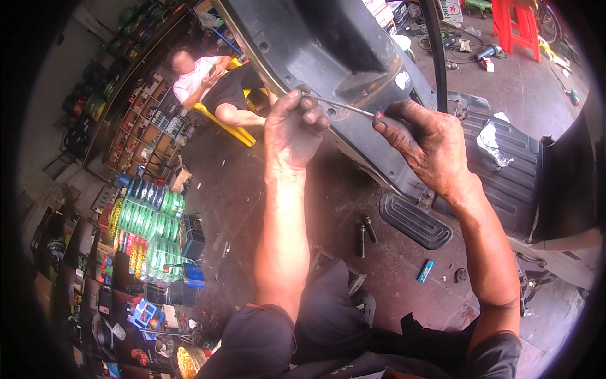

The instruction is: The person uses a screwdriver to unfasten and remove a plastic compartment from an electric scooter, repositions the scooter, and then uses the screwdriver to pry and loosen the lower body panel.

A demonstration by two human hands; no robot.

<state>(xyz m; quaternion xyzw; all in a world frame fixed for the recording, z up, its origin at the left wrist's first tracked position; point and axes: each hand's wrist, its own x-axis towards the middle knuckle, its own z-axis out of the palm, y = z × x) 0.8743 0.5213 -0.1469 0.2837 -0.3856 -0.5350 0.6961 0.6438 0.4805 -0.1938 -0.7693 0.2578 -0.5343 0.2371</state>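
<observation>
My right hand, its fingers blackened, grips the end of a thin metal rod, perhaps a screwdriver shaft. The rod runs up and left to my left hand, whose thumb and fingertips close around its far end; whatever small part may be there is hidden. Both hands are above the dark plastic leg shield of a scooter. Crumpled foil or plastic lies on the ribbed footboard, right of my right hand. Below it, a rubber-topped footrest sticks out from the scooter's side.
A seated person is on a yellow chair at upper left. Packaged goods line the left side. Two bolt-like metal parts and a blue packet lie on the floor; red stools and tools stand or lie at upper right.
</observation>
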